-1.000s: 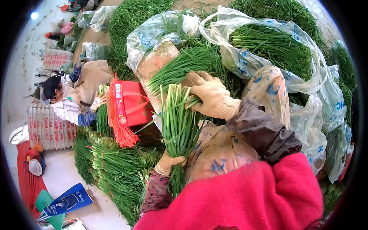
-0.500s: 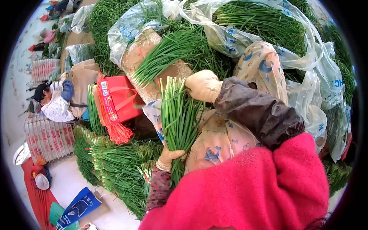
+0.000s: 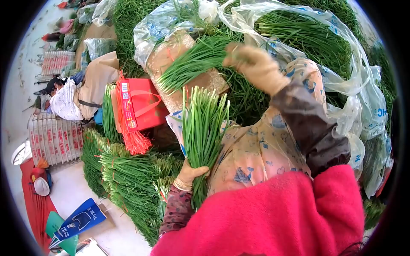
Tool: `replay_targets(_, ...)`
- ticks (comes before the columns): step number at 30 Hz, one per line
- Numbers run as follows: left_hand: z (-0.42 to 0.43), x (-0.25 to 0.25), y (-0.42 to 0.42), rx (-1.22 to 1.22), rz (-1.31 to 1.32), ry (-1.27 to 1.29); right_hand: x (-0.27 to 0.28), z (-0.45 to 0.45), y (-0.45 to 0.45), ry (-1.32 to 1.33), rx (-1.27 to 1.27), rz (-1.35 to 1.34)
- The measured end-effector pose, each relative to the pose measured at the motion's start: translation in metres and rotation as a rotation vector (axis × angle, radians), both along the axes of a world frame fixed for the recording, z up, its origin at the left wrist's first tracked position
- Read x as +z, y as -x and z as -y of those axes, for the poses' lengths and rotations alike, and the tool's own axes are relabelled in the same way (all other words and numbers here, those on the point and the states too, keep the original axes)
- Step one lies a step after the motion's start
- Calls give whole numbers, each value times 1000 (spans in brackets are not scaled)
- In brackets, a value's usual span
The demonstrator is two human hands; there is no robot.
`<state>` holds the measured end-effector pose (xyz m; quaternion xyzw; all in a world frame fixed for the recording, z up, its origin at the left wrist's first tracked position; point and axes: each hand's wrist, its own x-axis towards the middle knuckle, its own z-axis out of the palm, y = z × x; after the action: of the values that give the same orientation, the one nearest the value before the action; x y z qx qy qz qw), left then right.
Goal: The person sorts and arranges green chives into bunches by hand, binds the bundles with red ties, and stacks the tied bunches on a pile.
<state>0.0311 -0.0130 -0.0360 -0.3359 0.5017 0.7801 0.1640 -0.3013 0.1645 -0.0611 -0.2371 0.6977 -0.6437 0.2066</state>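
Gloved and closed, my left hand (image 3: 190,174) grips the lower part of a bunch of garlic chives (image 3: 203,132), its pale cut ends pointing up and away from me. My right hand (image 3: 258,68), also gloved, is raised beyond the bunch and to its right. Motion smears its fingers, so whether they hold anything does not show. Near those fingers, a loose heap of garlic chives (image 3: 194,59) lies on a patterned board (image 3: 171,55). My lap is covered by a clear printed plastic apron (image 3: 252,158).
A red box (image 3: 147,102) with red ties (image 3: 139,145) stands left of the bunch. Tied bundles (image 3: 128,179) are piled at lower left. Plastic bags of greens (image 3: 303,36) lie at upper right. Another person (image 3: 66,98) and stacked white crates (image 3: 55,136) are farther left.
My right hand has left the top of the bunch and moved away from me, up and to the right, towards the loose heap. The left hand keeps its grip on the bunch.
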Motion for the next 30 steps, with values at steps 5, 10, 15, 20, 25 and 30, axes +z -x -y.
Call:
replay_targets(5, 1, -1, 4, -63, -21, 146, 17, 34, -70, -418, 319, -412)
replay_targets(10, -1, 5, 3, -107, -87, 260, -3, 34, -67, -226, 466, 0)
replay_targets(15, -4, 2, 1, -165, -81, 293, -8, 21, -71, -530, 386, -215)
replay_targets(20, -1, 14, 2, -271, -4, 391, -40, 2, -32, -848, 317, -191)
replay_targets(25, 3, 15, -5, -275, -45, 481, -9, -19, 9, -1228, 180, -237)
replay_targets(30, -5, 24, 13, -402, -35, 910, 55, -7, -26, -703, 320, -663)
